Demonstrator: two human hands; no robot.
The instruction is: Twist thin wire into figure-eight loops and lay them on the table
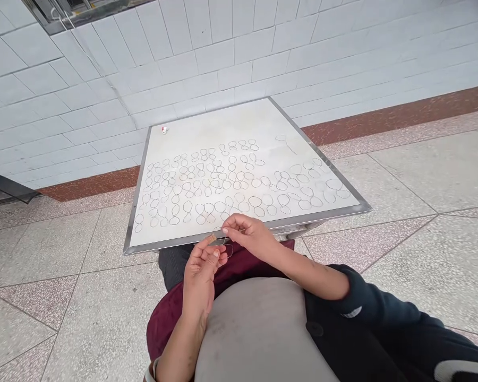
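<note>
My left hand (201,273) is closed in a pinch on a thin looped wire (231,250), just off the near edge of the table. A tan wrap, like a bandage, covers one fingertip of that hand. Above it and to the right, my right hand (252,236) pinches the same wire between thumb and forefinger. The loop hangs between both hands, over my lap. Just beyond them, rows of thin figure-eight wire loops (207,185) lie flat on the white tabletop (223,119).
A metal rim (322,156) borders the table, which stands against a white tiled wall (223,53). One loose, unlooped wire (290,144) lies at the back right. A small red-and-white object (164,130) sits in the far left corner. Speckled floor tiles (115,297) surround the table.
</note>
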